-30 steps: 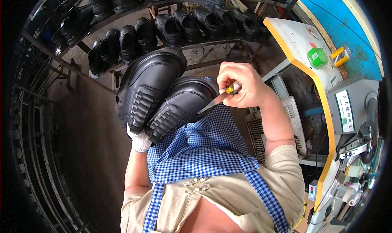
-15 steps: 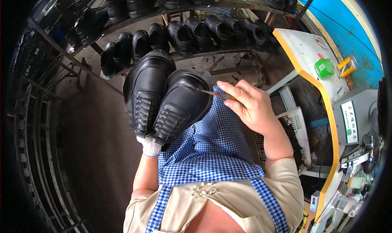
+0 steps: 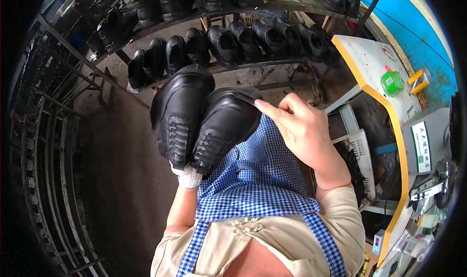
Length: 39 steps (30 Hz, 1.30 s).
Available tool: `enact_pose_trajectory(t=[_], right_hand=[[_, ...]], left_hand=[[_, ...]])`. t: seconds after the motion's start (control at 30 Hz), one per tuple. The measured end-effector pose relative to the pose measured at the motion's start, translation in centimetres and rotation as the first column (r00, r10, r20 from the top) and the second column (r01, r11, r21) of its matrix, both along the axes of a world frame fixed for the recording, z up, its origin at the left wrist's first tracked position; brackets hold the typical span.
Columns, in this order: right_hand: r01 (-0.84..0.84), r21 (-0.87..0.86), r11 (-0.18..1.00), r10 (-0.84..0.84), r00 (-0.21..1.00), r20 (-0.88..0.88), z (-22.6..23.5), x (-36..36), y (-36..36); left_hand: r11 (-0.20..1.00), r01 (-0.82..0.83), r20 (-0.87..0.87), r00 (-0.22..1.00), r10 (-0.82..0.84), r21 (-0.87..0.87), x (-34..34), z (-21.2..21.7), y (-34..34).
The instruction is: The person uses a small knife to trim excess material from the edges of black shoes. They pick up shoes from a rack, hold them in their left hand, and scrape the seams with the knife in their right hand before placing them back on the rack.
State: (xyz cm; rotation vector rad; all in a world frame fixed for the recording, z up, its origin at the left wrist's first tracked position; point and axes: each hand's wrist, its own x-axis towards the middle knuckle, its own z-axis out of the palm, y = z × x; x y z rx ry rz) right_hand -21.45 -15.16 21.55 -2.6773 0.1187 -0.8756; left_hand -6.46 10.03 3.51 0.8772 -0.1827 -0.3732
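Observation:
A pair of black lace-up shoes rises in front of me, toes up: the left shoe (image 3: 187, 102) and the right shoe (image 3: 226, 119) lie side by side. My left hand (image 3: 187, 176), in a white knitted glove, is closed around their heel ends, its fingers mostly hidden behind them. Bare, my right hand (image 3: 304, 124) meets the sole edge at the toe of the right shoe with its index fingertip. Its fingers are bent in a grip. The thin pointed knife seen in it a moment before is now almost wholly hidden by fingers and sole edge.
Ahead, black shoes (image 3: 224, 46) stand in rows on a metal rack (image 3: 160, 82). A yellow-edged white workbench (image 3: 362, 58) runs along my right, with a green container (image 3: 391, 82) and a grey machine (image 3: 423, 141). Below it sits a white crate (image 3: 362, 165). Metal racking (image 3: 53, 180) lines the left.
My right hand has turned and come up against the toe edge of the right shoe, and the knife blade has gone from sight. The whole view has shifted slightly.

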Motion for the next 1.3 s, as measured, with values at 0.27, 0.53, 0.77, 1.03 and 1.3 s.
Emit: enact_pose_trajectory(t=[0.27,0.53,0.77,1.03,1.3], right_hand=[[-0.067,0.243,0.968,0.036,0.991,0.132,-1.8,-0.4,-1.4],[-0.04,0.166,0.985,0.029,0.997,0.067,-2.0,-1.1,-1.4],[0.036,0.052,0.998,-0.035,0.999,-0.021,-0.4,-1.1,-0.6],[-0.025,0.241,0.97,-0.012,0.988,0.152,-2.2,0.0,-1.7],[0.009,0.135,0.991,-0.024,0.994,0.11,-3.2,-0.2,-1.7]], left_hand=[[0.999,0.045,-0.021,0.999,-0.045,-0.005,0.0,0.3,0.1],[0.993,0.051,-0.112,0.992,-0.062,-0.104,0.4,0.1,0.0],[0.99,0.064,-0.127,0.989,-0.079,-0.124,0.1,-0.1,-0.1],[0.987,0.049,-0.182,0.98,-0.077,-0.153,0.2,-0.4,-0.5],[0.954,0.1,-0.177,0.972,-0.154,-0.281,0.7,-0.6,-0.7]])
